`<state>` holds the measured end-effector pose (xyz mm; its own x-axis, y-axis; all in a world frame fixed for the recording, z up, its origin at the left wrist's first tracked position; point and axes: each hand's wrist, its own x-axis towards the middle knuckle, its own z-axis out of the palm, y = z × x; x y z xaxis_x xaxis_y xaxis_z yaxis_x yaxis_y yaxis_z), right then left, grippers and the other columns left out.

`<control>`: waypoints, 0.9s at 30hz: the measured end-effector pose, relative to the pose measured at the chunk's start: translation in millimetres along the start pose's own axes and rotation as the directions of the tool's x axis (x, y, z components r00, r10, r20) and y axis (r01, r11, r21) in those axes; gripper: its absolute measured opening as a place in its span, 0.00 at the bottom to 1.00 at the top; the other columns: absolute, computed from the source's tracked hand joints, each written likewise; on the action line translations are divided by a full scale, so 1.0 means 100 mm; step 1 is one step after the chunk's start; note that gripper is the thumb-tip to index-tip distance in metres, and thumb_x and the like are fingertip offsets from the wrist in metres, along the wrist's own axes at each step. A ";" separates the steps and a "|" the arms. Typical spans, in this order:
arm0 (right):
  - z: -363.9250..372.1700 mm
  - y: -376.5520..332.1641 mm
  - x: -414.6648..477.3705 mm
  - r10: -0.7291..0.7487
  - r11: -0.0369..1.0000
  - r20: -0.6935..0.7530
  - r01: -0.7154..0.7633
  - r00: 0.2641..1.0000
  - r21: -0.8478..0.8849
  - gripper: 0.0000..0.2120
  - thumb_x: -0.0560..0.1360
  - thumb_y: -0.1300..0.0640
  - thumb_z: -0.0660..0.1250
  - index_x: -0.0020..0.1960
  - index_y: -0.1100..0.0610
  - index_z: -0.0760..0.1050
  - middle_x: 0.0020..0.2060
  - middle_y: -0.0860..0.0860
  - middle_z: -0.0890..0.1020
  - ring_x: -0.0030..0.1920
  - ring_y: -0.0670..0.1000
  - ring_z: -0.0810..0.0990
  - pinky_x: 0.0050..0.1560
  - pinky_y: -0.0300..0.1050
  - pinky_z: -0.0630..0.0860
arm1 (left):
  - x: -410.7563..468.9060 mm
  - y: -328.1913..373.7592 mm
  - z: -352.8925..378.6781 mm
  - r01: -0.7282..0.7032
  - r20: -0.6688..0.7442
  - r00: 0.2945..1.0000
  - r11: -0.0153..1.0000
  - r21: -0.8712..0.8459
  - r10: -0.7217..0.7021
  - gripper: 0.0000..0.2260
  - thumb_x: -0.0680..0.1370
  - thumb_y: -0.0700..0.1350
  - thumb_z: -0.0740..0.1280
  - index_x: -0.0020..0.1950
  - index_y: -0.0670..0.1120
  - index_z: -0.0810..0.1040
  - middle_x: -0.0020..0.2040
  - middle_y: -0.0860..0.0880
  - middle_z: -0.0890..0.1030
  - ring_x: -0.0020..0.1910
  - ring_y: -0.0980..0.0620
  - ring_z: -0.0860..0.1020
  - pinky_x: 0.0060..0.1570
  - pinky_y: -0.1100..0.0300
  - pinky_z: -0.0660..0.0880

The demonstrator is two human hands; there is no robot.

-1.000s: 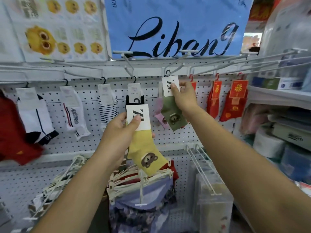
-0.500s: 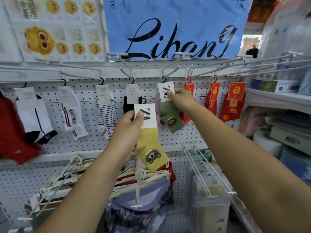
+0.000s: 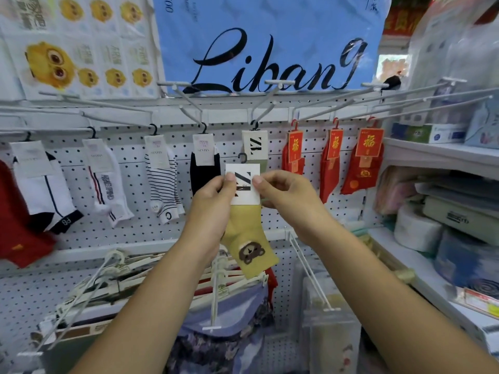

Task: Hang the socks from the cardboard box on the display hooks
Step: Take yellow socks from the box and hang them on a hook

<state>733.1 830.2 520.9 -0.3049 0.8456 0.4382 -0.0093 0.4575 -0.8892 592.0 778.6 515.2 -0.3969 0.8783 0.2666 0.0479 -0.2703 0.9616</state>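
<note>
At centre frame, the left hand (image 3: 213, 201) and right hand (image 3: 286, 195) each pinch the white card label (image 3: 243, 194) — printed with black "Z" strokes — of a yellow knit sock (image 3: 248, 233) with a brown bear face. It hangs before the perforated pegboard (image 3: 129, 230), below the blue "Libang" sign (image 3: 270, 28)
</note>
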 end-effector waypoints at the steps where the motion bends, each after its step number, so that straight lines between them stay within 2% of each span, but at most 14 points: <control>1: -0.01 -0.01 0.01 0.000 1.000 -0.002 0.000 1.000 0.000 0.09 0.79 0.51 0.69 0.50 0.57 0.83 0.48 0.64 0.84 0.50 0.66 0.82 0.56 0.66 0.78 | -0.01 0.03 0.00 -0.007 -0.003 1.000 1.000 0.025 0.007 0.11 0.84 0.56 0.63 0.49 0.57 0.84 0.47 0.53 0.88 0.49 0.48 0.86 0.55 0.45 0.82; 4: -0.06 -0.06 0.07 0.011 1.000 -0.044 -0.010 0.999 0.030 0.09 0.80 0.54 0.68 0.50 0.59 0.82 0.48 0.62 0.85 0.47 0.63 0.84 0.54 0.62 0.81 | 0.00 0.14 -0.08 -0.111 -0.032 0.993 0.984 0.137 0.117 0.11 0.85 0.53 0.62 0.51 0.54 0.83 0.47 0.51 0.88 0.48 0.51 0.86 0.50 0.54 0.82; 7: -0.14 -0.03 0.26 0.021 0.999 -0.155 -0.015 0.988 0.043 0.10 0.81 0.54 0.66 0.51 0.61 0.80 0.48 0.63 0.85 0.44 0.60 0.84 0.50 0.58 0.83 | 0.12 0.27 -0.24 -0.207 -0.156 0.956 0.948 0.240 0.248 0.07 0.83 0.52 0.65 0.58 0.52 0.79 0.54 0.54 0.85 0.54 0.55 0.82 0.57 0.54 0.79; 10: -0.25 0.04 0.52 0.043 0.999 -0.207 -0.047 0.977 -0.014 0.11 0.82 0.53 0.65 0.52 0.61 0.78 0.47 0.60 0.85 0.43 0.55 0.82 0.46 0.52 0.82 | 0.22 0.45 -0.39 -0.278 -0.194 0.920 0.914 0.295 0.342 0.19 0.82 0.51 0.67 0.71 0.51 0.70 0.62 0.58 0.78 0.59 0.59 0.77 0.55 0.63 0.72; 12: -0.29 0.05 0.70 0.029 0.995 -0.210 -0.048 0.977 -0.087 0.11 0.81 0.52 0.65 0.52 0.60 0.78 0.46 0.56 0.84 0.44 0.55 0.82 0.46 0.50 0.81 | 0.27 0.57 -0.44 -0.346 -0.167 0.893 0.875 0.339 0.418 0.24 0.82 0.49 0.68 0.76 0.52 0.65 0.66 0.58 0.74 0.62 0.59 0.74 0.60 0.61 0.69; 16: -0.26 -0.02 0.98 -0.033 0.986 -0.202 -0.001 0.979 -0.166 0.10 0.81 0.52 0.65 0.52 0.58 0.79 0.47 0.55 0.84 0.47 0.57 0.83 0.51 0.55 0.82 | 0.38 0.68 -0.47 -0.361 -0.099 0.897 0.843 0.398 0.431 0.18 0.79 0.51 0.72 0.68 0.57 0.74 0.64 0.56 0.77 0.66 0.59 0.74 0.65 0.56 0.72; 17: -0.25 -0.03 1.02 -0.045 0.981 -0.198 0.005 0.979 -0.195 0.10 0.81 0.52 0.65 0.53 0.58 0.79 0.47 0.54 0.83 0.47 0.55 0.83 0.50 0.55 0.82 | 0.39 0.68 -0.47 -0.366 -0.075 0.901 0.843 0.395 0.427 0.16 0.78 0.51 0.73 0.65 0.57 0.76 0.63 0.57 0.79 0.65 0.60 0.75 0.66 0.54 0.73; 19: -0.23 -0.04 1.07 -0.059 0.971 -0.178 0.015 0.982 -0.238 0.11 0.82 0.52 0.64 0.56 0.58 0.78 0.48 0.53 0.83 0.45 0.51 0.81 0.42 0.47 0.81 | 0.40 0.67 -0.47 -0.385 -0.045 0.900 0.838 0.386 0.434 0.15 0.77 0.48 0.75 0.62 0.56 0.77 0.62 0.59 0.80 0.64 0.61 0.77 0.65 0.53 0.75; 20: -0.22 -0.03 1.09 -0.065 0.968 -0.167 0.021 0.984 -0.249 0.11 0.82 0.52 0.63 0.56 0.58 0.77 0.49 0.53 0.82 0.44 0.50 0.80 0.38 0.42 0.79 | 0.39 0.66 -0.48 -0.393 -0.038 0.897 0.833 0.390 0.441 0.16 0.77 0.46 0.75 0.62 0.55 0.76 0.62 0.60 0.80 0.63 0.61 0.77 0.64 0.53 0.76; 22: -0.22 0.00 1.13 -0.069 0.969 -0.148 0.031 0.986 -0.245 0.10 0.83 0.52 0.63 0.56 0.58 0.76 0.48 0.52 0.81 0.42 0.49 0.78 0.34 0.39 0.75 | 0.38 0.64 -0.49 -0.401 -0.029 0.892 0.820 0.408 0.451 0.16 0.76 0.45 0.75 0.62 0.55 0.76 0.61 0.62 0.79 0.62 0.62 0.77 0.62 0.56 0.75; 27: -0.26 0.04 1.24 -0.064 0.978 -0.097 0.043 0.993 -0.202 0.08 0.82 0.55 0.64 0.55 0.58 0.77 0.44 0.52 0.80 0.42 0.49 0.79 0.40 0.42 0.78 | 0.37 0.65 -0.52 -0.418 -0.011 0.881 0.787 0.453 0.473 0.16 0.77 0.45 0.75 0.62 0.55 0.76 0.58 0.64 0.78 0.61 0.63 0.77 0.55 0.65 0.73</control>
<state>719.9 944.0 575.6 -0.2097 0.8372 0.5050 0.1698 0.5399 -0.8244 532.3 773.3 583.9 -0.3369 0.6413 0.6894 0.6189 -0.4010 0.6754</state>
